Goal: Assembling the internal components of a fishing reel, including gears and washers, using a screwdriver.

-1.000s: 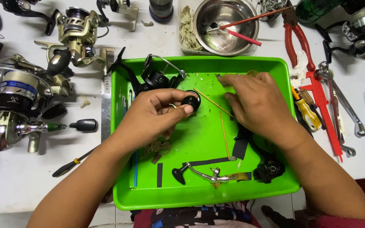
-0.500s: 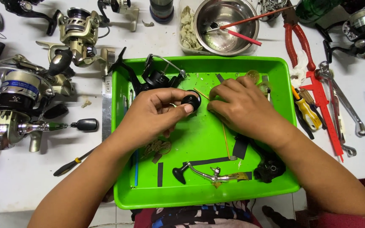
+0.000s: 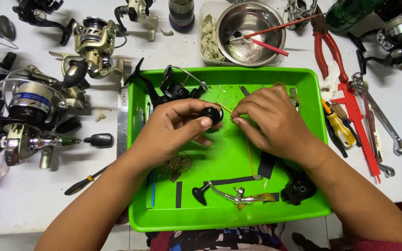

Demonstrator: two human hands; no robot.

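White bench carries one bright green tray at its middle, and both hands work above the tray's upper half. The left hand has its fingers curled nearly closed around one small black round part, thumb pressed along its lower edge and the other fingertips wrapped over the top. The right hand has its fingers pinched tight together, tips just beside the black part, and seems to grip something thin there; what exactly is too small to tell. One thin orange rod runs from below those fingertips down the tray.

Just above the left fingers, inside the tray, lies one dark reel body with a wire bail. Below both hands lie one silver crank handle with a black knob, and one black housing piece under the right wrist.

Left of the left fingers, outside the tray, at least four fishing reels crowd the bench, the largest silver and blue. Above the right fingers stands one steel bowl with two red sticks in it. Right of the right fingers lie one pair of red-handled pliers, one yellow-handled screwdriver, two wrenches and one more reel.
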